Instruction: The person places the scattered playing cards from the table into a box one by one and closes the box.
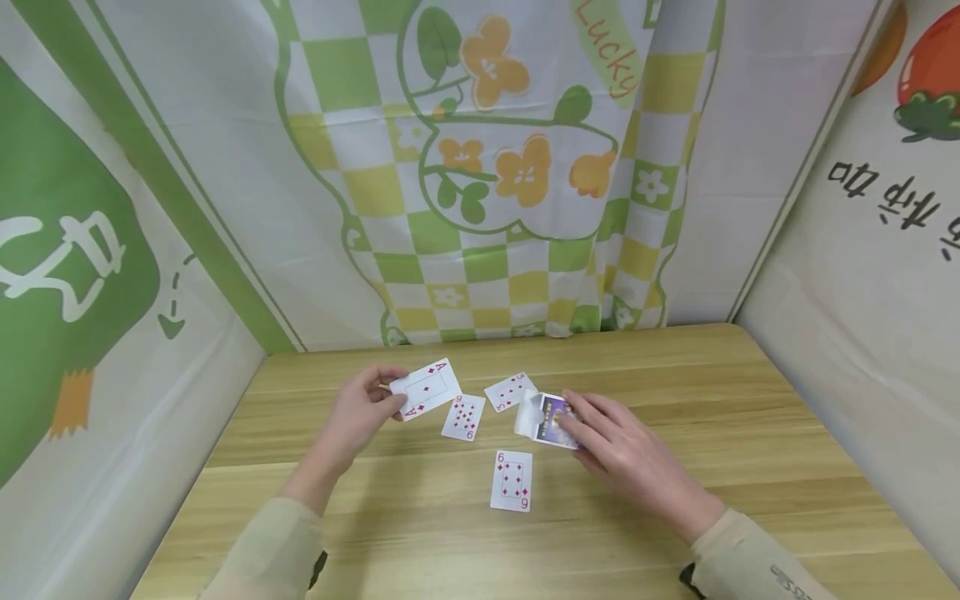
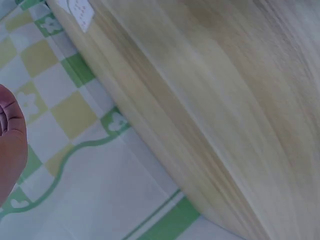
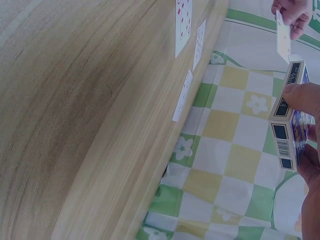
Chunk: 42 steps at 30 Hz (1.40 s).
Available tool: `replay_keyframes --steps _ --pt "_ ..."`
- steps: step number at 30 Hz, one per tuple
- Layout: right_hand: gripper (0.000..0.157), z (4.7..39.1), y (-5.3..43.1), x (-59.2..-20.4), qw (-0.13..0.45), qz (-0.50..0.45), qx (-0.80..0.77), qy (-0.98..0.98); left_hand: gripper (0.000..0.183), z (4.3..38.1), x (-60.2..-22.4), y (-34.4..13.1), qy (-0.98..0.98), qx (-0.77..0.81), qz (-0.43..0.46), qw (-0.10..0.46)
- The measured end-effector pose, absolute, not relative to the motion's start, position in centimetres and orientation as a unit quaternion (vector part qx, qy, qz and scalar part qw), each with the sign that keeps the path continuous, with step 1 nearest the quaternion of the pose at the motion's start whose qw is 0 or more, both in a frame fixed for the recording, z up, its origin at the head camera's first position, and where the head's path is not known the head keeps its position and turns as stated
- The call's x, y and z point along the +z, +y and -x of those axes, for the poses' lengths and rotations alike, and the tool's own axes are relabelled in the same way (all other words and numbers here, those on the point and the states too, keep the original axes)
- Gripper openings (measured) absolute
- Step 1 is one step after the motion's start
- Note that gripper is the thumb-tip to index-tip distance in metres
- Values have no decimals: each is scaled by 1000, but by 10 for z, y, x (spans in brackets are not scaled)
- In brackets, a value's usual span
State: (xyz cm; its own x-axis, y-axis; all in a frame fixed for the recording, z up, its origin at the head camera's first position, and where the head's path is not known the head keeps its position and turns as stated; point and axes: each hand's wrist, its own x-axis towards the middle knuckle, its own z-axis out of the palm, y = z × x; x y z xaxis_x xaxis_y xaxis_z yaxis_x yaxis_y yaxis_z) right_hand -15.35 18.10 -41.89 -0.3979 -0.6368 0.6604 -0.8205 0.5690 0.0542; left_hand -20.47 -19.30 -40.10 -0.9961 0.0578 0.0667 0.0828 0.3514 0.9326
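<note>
My left hand (image 1: 360,417) pinches an ace of diamonds (image 1: 427,389) by its left end, thumb on the face, in the head view. The right hand (image 1: 618,442) grips a card box (image 1: 555,419) whose white flap stands open toward the left. Seen from the right wrist, the box (image 3: 287,122) shows a barcode side, with my thumb across its edge. Between the hands, a nine of diamonds (image 1: 463,417) and another diamond card (image 1: 510,392) lie face up. Closer to me lies a six of diamonds (image 1: 512,482). The left wrist view catches only part of the left hand (image 2: 12,142).
The cards lie on a wooden table (image 1: 360,533). A green, white and yellow checked curtain (image 1: 487,250) hangs at its back edge. Printed fabric walls (image 1: 847,275) close in both sides.
</note>
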Motion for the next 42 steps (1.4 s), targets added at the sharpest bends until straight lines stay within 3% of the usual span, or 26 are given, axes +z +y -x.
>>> replay_keyframes --steps 27,42 --pt "53 154 179 -418 330 -448 142 -819 30 164 -362 -121 -792 -594 142 14" --pt "51 154 178 -418 348 -448 146 -810 30 173 -391 -121 -806 -564 177 1"
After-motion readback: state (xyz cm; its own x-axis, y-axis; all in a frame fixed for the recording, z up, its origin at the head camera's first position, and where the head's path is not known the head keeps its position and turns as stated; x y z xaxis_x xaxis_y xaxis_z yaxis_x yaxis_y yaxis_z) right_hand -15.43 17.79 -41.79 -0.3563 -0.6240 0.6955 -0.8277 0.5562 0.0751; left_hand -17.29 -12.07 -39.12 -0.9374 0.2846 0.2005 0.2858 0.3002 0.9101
